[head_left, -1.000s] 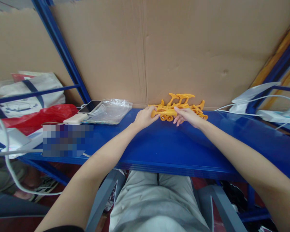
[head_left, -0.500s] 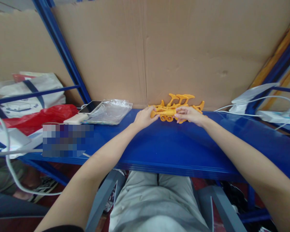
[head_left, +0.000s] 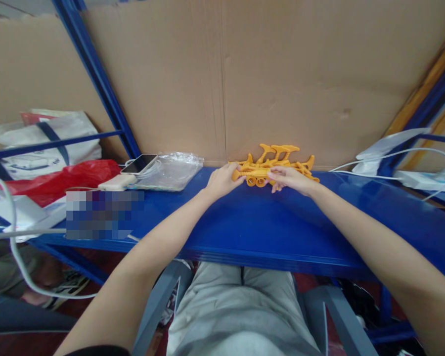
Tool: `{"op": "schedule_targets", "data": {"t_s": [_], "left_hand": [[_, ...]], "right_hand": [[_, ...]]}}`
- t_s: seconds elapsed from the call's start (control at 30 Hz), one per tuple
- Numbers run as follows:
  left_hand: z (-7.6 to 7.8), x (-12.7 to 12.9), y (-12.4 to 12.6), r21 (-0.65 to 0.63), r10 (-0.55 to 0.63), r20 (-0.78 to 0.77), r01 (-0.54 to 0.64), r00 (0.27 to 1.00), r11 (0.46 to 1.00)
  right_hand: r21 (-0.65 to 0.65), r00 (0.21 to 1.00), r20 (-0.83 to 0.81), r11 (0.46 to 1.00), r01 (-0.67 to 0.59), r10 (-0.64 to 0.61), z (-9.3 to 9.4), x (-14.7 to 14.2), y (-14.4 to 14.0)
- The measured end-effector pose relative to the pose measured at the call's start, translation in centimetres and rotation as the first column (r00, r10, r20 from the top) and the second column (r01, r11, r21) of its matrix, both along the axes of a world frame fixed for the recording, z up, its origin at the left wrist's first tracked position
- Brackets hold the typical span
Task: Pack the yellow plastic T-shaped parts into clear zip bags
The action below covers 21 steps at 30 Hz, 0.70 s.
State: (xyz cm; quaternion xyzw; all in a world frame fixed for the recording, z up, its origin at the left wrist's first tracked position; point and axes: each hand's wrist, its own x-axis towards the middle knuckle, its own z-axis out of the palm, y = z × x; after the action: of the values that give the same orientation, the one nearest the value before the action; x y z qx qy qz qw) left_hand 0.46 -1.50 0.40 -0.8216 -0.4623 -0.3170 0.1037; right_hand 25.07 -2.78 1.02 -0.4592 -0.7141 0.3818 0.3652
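Where both hands meet at the far edge of a blue shelf [head_left: 267, 222], orange plastic parts [head_left: 272, 160] lie bunched, their shapes hard to separate. Left hand [head_left: 220, 180] and right hand [head_left: 287, 178] grasp them. Cardboard [head_left: 282, 74] stands behind.

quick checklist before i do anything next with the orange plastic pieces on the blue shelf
1. Left hand on the left end of the orange plastic pieces: ok, fingers touch it.
2. Right hand on their right side: ok, it rests over them.
3. Firm grip by either hand: cannot tell, the fingers hide the contact.
4. Pieces supported: ok, they lie on the blue shelf against the cardboard backing.
5. Room to the left: not ok if sliding far, a clear plastic bag and a phone lie there.
6. Room to the right: not ok if going far, white cables trail along the shelf.
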Motion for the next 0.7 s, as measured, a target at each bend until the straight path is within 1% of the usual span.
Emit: {"op": "schedule_targets", "data": {"t_s": [0.13, 0.3, 0.47, 0.7], "left_hand": [[0.0, 0.0, -0.1, -0.004, 0.009, 0.004, -0.009, 1.0, 1.0], [-0.1, 0.0, -0.1, 0.026, -0.016, 0.015, 0.016, 1.0, 1.0], [-0.2, 0.0, 0.1, 0.053, -0.026, 0.026, 0.025, 0.999, 0.998], [-0.1, 0.0, -0.1, 0.043, -0.002, 0.012, 0.001, 1.0, 0.999]], "right_hand": [[0.033, 1.0, -0.03, 0.999, 0.007, -0.006, 0.1, 0.1, -0.1], [0.043, 1.0, -0.016, 0.999, -0.009, 0.009, 0.4, -0.2, -0.6], [0.007, 0.999, -0.049, 1.0, 0.019, -0.018, 0.4, -0.7, -0.9], [-0.067, 0.989, -0.143, 0.997, 0.035, -0.044, 0.1, -1.2, -0.7]]}}
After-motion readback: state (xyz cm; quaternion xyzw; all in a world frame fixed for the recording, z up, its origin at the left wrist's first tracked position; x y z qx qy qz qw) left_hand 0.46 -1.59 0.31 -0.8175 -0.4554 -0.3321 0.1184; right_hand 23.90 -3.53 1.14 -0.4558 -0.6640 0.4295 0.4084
